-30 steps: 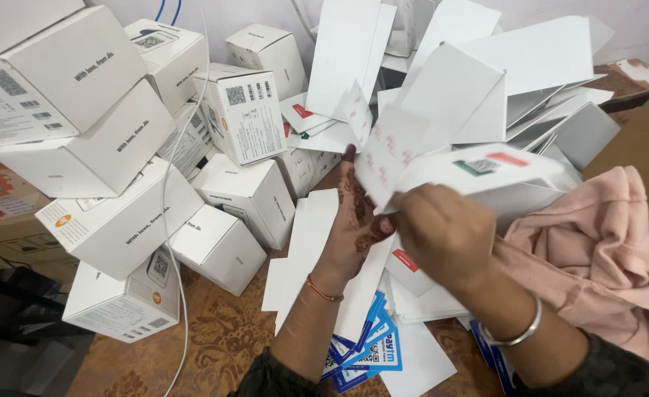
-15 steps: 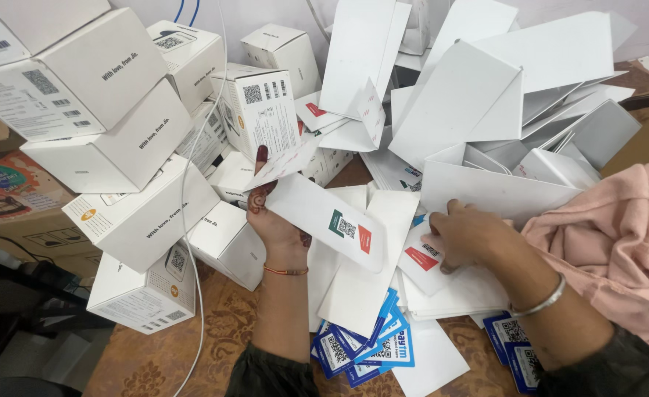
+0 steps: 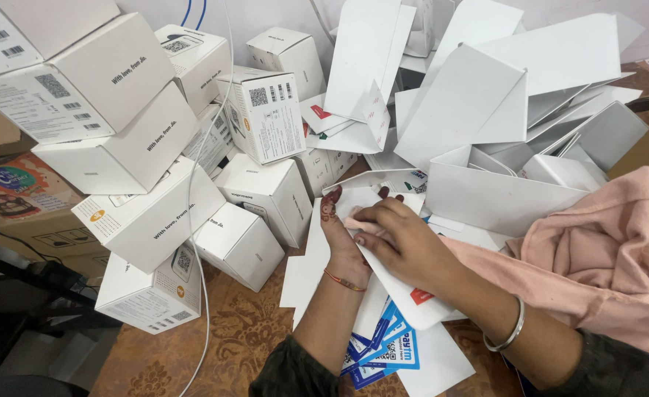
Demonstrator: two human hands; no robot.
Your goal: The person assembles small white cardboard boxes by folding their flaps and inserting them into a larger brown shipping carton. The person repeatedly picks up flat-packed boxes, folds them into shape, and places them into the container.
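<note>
Flat white carton blank, near centre of the tabletop, is pinched by both hands, left hand and right hand, whose grip best stays on the crease for a square fold.

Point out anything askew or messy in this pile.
The flat white cartons lie in a loose, tilted heap behind the hands. The assembled boxes at left are stacked crookedly, several tipped on edge. A pink cloth lies crumpled over the cartons.
</note>
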